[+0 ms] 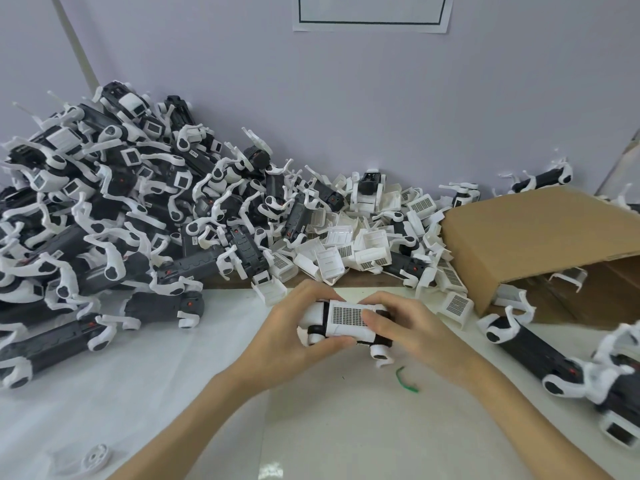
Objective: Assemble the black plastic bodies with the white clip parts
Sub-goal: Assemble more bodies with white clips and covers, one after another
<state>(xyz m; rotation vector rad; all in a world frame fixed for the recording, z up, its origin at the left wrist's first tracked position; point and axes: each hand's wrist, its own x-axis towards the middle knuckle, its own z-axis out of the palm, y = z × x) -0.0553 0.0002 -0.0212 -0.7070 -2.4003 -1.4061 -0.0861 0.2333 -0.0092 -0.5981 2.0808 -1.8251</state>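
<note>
At six o'clock of the loose clip pile (360,244), both hands clamp one black body (317,330): left hand (294,337) grips it, right hand (398,323) presses the white clip (348,318) on. Best squeeze evenly until it seats flush.

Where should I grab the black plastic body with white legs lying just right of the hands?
Grip the bare black midsection of the black plastic body, coming from above across its long axis. It lies flat on the white table, white legs clustered at both ends, so the middle is probably the clearest hold.
</note>
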